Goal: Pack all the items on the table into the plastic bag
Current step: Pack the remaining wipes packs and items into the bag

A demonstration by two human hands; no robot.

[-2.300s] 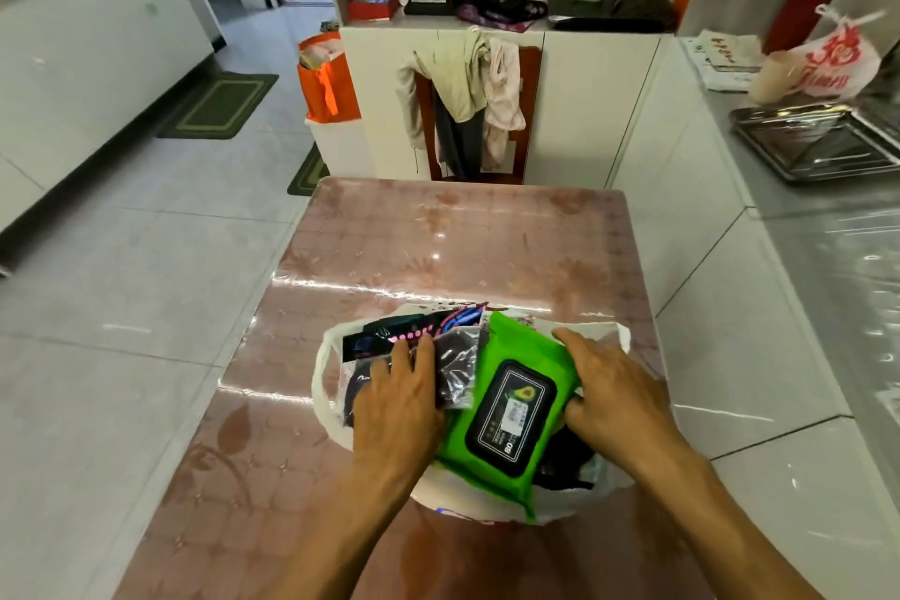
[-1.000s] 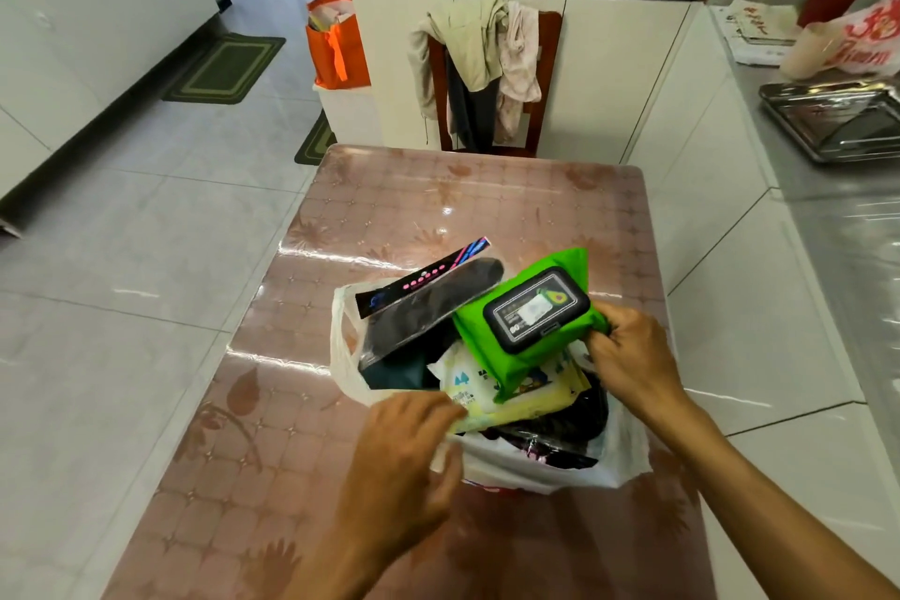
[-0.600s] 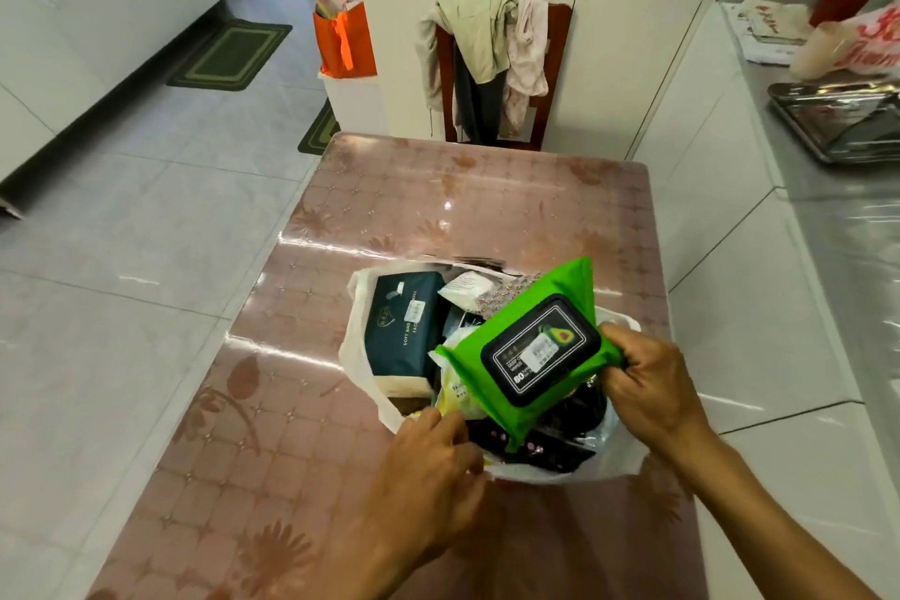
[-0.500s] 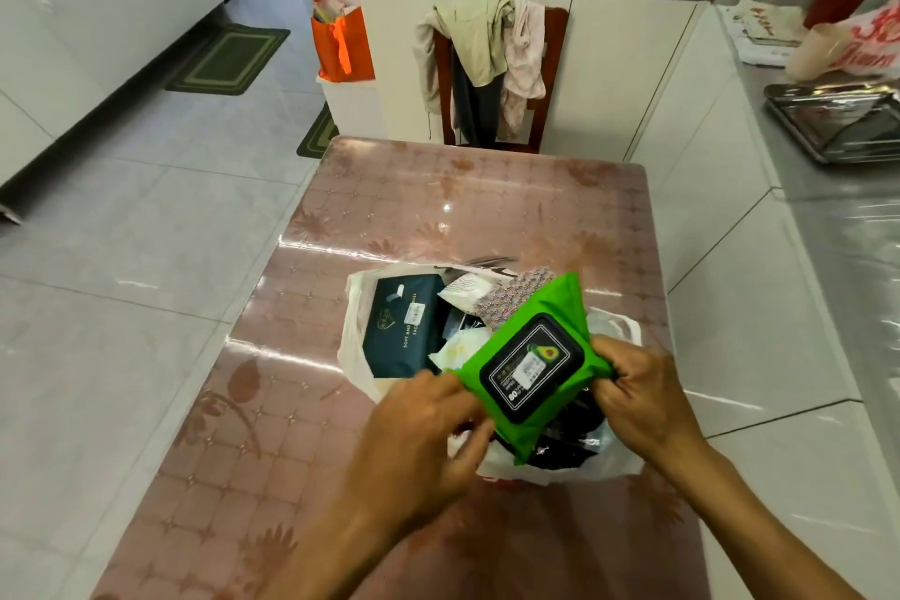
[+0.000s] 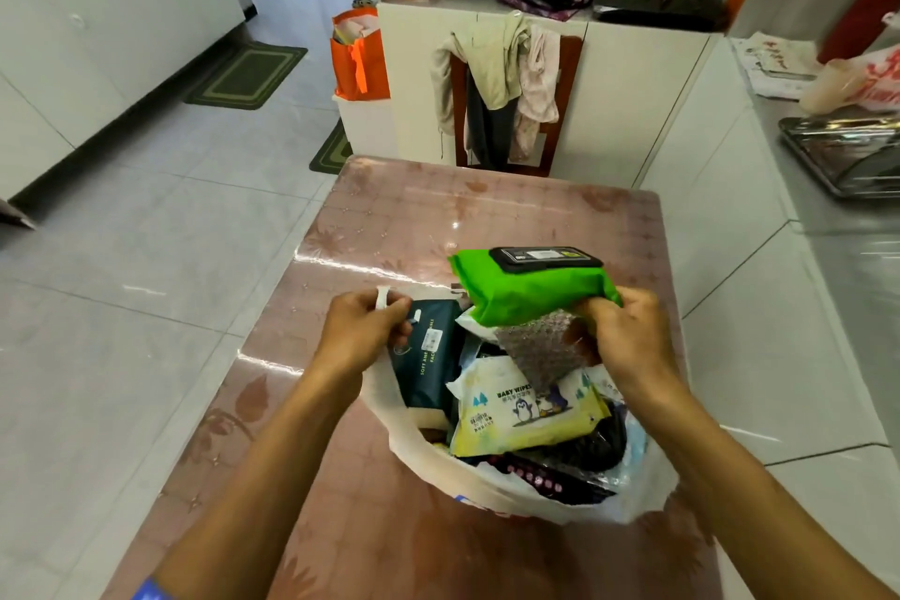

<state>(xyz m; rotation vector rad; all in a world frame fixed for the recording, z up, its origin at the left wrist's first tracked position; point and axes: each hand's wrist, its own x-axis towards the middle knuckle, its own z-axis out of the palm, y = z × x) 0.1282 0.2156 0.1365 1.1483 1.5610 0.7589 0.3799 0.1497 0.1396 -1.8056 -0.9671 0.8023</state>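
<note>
Pale tiled floor [image 5: 146, 234], white cabinets [image 5: 97, 44], clothes-draped chair [image 5: 506, 102] behind pink table [image 5: 438, 219].

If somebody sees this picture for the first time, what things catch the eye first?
The bright green wipes pack, held up by the right hand over the bag, stands out first. Below it, the white plastic bag on the pink table is stuffed full, a baby wipes pack on top. The left hand grips the bag's handle.
</note>
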